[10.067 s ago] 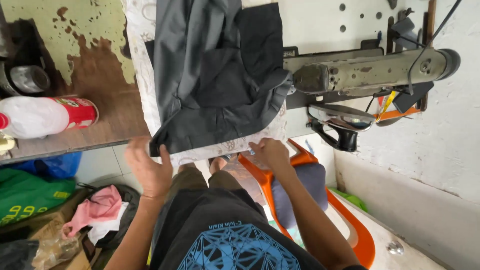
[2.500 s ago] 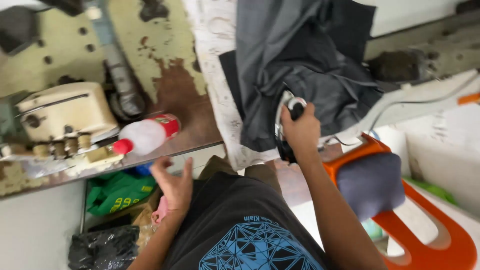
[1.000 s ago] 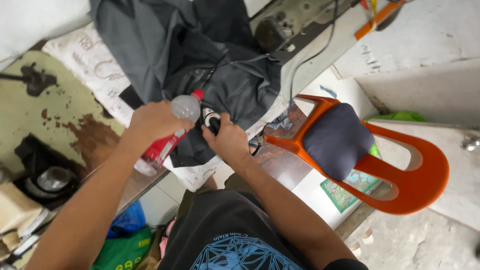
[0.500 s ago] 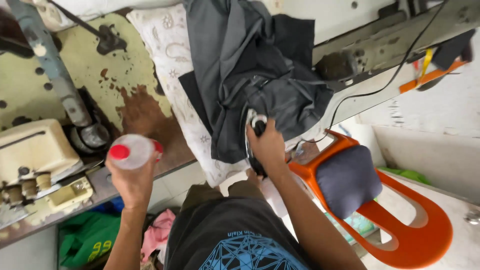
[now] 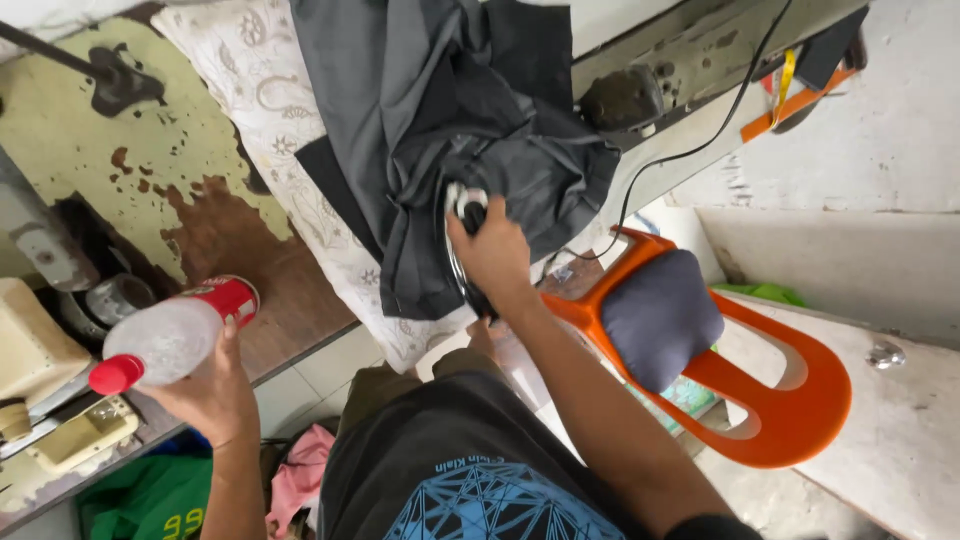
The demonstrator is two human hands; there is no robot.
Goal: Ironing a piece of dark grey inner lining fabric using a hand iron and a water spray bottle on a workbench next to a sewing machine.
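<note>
My right hand [image 5: 492, 250] grips the black handle of a clothes iron [image 5: 462, 215] that rests on a dark grey garment [image 5: 450, 130]. The garment lies bunched on a white patterned pad [image 5: 300, 200] over the worn table. My left hand [image 5: 205, 390] holds a clear plastic bottle [image 5: 170, 335] with a red cap and red label, lying sideways at the table's near edge, left of the pad.
An orange plastic chair [image 5: 760, 390] with a dark cushion stands at my right. A black cord [image 5: 690, 150] runs from the iron to the back. Sewing machine parts [image 5: 40, 340] sit on the peeling green and brown table [image 5: 150, 190]. Green and pink cloths [image 5: 300, 470] lie below.
My left hand has lowered the bottle toward the table's left edge. My right hand stays on the iron, which sits on the grey garment.
</note>
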